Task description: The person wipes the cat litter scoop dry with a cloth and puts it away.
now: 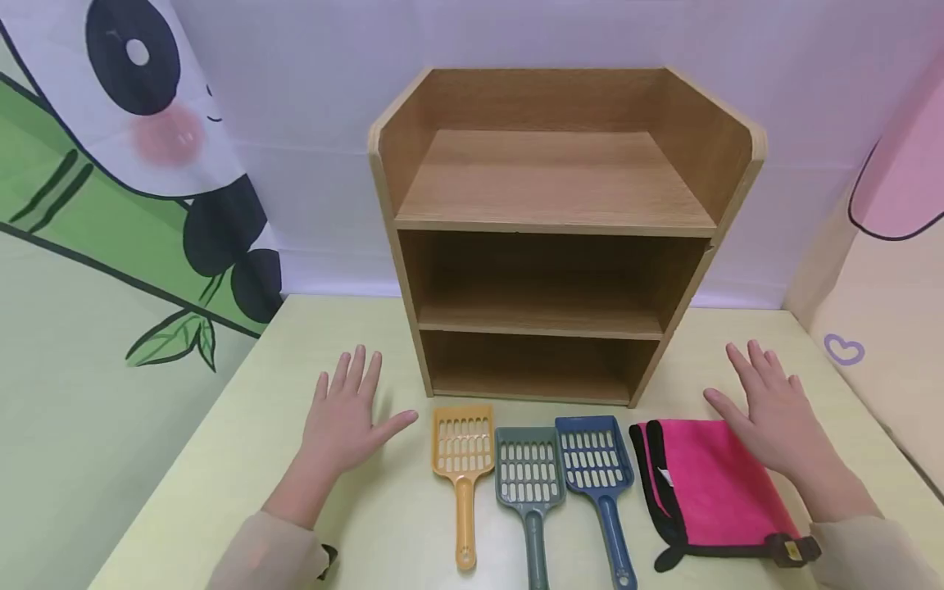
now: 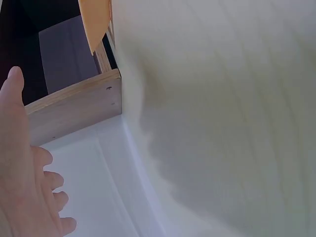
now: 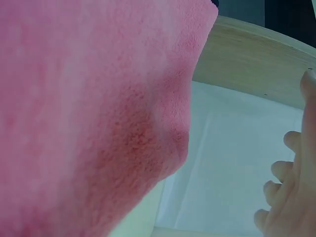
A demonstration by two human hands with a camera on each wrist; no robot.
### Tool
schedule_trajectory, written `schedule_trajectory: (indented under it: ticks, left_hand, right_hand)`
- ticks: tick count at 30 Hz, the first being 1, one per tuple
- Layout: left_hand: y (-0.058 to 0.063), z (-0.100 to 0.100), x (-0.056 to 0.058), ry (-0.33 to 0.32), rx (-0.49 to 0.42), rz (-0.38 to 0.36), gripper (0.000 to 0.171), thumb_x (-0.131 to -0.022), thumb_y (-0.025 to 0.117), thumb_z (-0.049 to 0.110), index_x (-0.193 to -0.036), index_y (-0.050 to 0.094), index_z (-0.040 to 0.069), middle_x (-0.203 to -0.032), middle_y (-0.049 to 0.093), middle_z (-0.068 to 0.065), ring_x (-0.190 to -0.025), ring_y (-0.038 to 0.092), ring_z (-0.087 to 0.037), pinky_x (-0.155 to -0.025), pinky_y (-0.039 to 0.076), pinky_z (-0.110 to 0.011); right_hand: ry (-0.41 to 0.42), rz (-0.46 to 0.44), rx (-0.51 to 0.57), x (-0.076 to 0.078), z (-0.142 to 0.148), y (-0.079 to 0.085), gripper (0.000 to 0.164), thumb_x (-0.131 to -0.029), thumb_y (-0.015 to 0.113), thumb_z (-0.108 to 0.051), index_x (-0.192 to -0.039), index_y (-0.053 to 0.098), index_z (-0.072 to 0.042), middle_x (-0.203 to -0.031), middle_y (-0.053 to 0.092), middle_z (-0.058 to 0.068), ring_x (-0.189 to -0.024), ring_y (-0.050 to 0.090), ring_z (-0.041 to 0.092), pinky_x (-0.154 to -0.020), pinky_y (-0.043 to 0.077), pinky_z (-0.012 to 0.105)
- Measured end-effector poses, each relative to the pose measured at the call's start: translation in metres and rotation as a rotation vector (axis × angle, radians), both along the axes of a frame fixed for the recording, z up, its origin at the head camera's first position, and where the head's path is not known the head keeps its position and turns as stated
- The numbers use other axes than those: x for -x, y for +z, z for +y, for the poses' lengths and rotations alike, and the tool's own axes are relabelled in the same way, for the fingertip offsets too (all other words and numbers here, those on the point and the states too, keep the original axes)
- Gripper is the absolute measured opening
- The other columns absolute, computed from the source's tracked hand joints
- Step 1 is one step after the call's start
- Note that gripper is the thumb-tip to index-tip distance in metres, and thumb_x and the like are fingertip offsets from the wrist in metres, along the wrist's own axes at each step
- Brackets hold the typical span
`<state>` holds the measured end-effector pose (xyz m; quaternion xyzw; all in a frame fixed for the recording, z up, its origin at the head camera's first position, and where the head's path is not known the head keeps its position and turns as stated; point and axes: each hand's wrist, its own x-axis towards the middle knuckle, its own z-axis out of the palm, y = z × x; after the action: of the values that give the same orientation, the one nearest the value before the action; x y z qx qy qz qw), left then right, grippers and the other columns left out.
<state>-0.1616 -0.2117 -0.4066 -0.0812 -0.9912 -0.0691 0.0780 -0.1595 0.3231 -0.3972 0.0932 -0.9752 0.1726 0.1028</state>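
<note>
My left hand [image 1: 342, 426] is held over the table with fingers spread, left of a yellow slotted litter scoop [image 1: 465, 483]. Beside that scoop lie a grey-green litter scoop [image 1: 534, 516] and a dark blue one [image 1: 606, 512], their handles toward me. At the right, my right hand [image 1: 774, 418] has its fingers spread and overlaps the far right corner of a folded pink cloth [image 1: 723, 483] with black edging. Neither hand holds anything. The right wrist view shows the plush pink cloth [image 3: 108, 113] large, with the right hand [image 3: 291, 192] at the edge.
A wooden shelf unit [image 1: 542, 324] with an open top and two lower compartments stands behind the scoops. The pale table [image 1: 214, 492] ends at a lilac backdrop [image 1: 317, 164]. A panda drawing [image 1: 147, 106] decorates the left side.
</note>
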Motion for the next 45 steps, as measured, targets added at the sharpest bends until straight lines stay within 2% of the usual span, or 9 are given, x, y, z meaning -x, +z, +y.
schedule_trajectory:
  ticks: [4, 8, 12, 19, 23, 28, 34, 40, 45]
  left_hand:
    - [0.001, 0.007, 0.001, -0.002, -0.006, -0.004, 0.104, -0.080, 0.045, 0.077, -0.152, 0.014, 0.008, -0.158, 0.012, -0.019, -0.145, 0.008, -0.040, -0.115, 0.012, -0.060]
    - [0.002, 0.013, -0.001, -0.002, -0.023, -0.010, 0.104, -0.079, 0.046, 0.077, -0.152, 0.015, 0.008, -0.157, 0.014, -0.020, -0.144, 0.010, -0.041, -0.114, 0.015, -0.060]
    - [0.002, 0.018, -0.005, -0.019, -0.054, -0.016, 0.103, -0.080, 0.047, 0.076, -0.151, 0.017, 0.007, -0.156, 0.018, -0.021, -0.143, 0.014, -0.042, -0.113, 0.019, -0.061]
    - [0.001, 0.023, -0.017, -0.044, -0.135, 0.000, 0.100, -0.081, 0.051, 0.071, -0.150, 0.021, 0.004, -0.154, 0.024, -0.021, -0.140, 0.024, -0.044, -0.109, 0.027, -0.061]
    - [0.001, 0.026, -0.020, -0.060, -0.216, -0.012, 0.097, -0.083, 0.053, 0.067, -0.149, 0.023, 0.002, -0.151, 0.030, -0.022, -0.136, 0.032, -0.043, -0.106, 0.034, -0.058]
    - [0.004, 0.031, -0.023, -0.049, -0.368, -0.126, 0.098, -0.083, 0.053, 0.068, -0.149, 0.022, 0.001, -0.151, 0.031, -0.022, -0.137, 0.033, -0.040, -0.108, 0.033, -0.055]
    - [0.006, 0.038, -0.030, -0.033, -0.521, -0.267, 0.095, -0.085, 0.052, 0.066, -0.150, 0.021, 0.003, -0.152, 0.030, -0.020, -0.139, 0.030, -0.039, -0.112, 0.029, -0.054]
    - [0.004, 0.048, -0.047, 0.000, -0.700, -0.360, 0.086, -0.087, 0.059, 0.054, -0.147, 0.028, 0.001, -0.145, 0.041, -0.022, -0.127, 0.046, -0.042, -0.097, 0.046, -0.052]
    - [0.002, 0.051, -0.060, 0.075, -0.822, -0.436, 0.080, -0.087, 0.062, 0.048, -0.141, 0.037, -0.004, -0.131, 0.055, -0.022, -0.110, 0.061, -0.033, -0.085, 0.054, -0.046]
  right_hand:
    - [0.016, -0.041, 0.074, -0.005, 0.004, 0.001, 0.077, -0.096, 0.050, -0.041, -0.152, 0.011, -0.006, -0.153, 0.007, 0.033, -0.139, 0.001, 0.053, -0.104, 0.005, 0.075]
    - [0.044, -0.132, 0.174, -0.008, 0.006, 0.003, 0.078, -0.096, 0.051, -0.039, -0.151, 0.010, -0.004, -0.153, 0.005, 0.033, -0.139, 0.001, 0.053, -0.101, 0.012, 0.076]
    - [0.062, -0.219, 0.224, -0.011, 0.007, 0.005, 0.080, -0.095, 0.053, -0.040, -0.151, 0.010, -0.002, -0.151, 0.009, 0.036, -0.136, 0.009, 0.056, -0.098, 0.018, 0.075]
    - [0.067, -0.272, 0.203, -0.013, 0.007, 0.003, 0.081, -0.092, 0.058, -0.041, -0.148, 0.017, 0.002, -0.145, 0.026, 0.035, -0.127, 0.028, 0.057, -0.093, 0.031, 0.071]
    - [0.059, -0.302, 0.185, -0.016, 0.009, 0.000, 0.077, -0.092, 0.058, -0.039, -0.146, 0.022, 0.003, -0.143, 0.031, 0.033, -0.120, 0.037, 0.057, -0.087, 0.040, 0.068]
    - [0.036, -0.393, 0.205, -0.017, 0.010, -0.003, 0.076, -0.093, 0.056, -0.041, -0.145, 0.022, 0.003, -0.139, 0.032, 0.035, -0.115, 0.042, 0.056, -0.081, 0.049, 0.061]
    - [-0.030, -0.452, 0.244, -0.013, 0.011, -0.003, 0.080, -0.093, 0.054, -0.044, -0.145, 0.018, 0.005, -0.138, 0.031, 0.038, -0.116, 0.041, 0.058, -0.083, 0.050, 0.059]
    - [-0.150, -0.544, 0.288, -0.010, 0.018, -0.010, 0.090, -0.091, 0.055, -0.050, -0.144, 0.013, 0.009, -0.131, 0.036, 0.041, -0.113, 0.047, 0.053, -0.082, 0.053, 0.052]
    - [-0.198, -0.639, 0.351, -0.011, 0.021, -0.016, 0.097, -0.088, 0.058, -0.052, -0.142, 0.011, 0.013, -0.122, 0.044, 0.039, -0.098, 0.059, 0.036, -0.076, 0.056, 0.043]
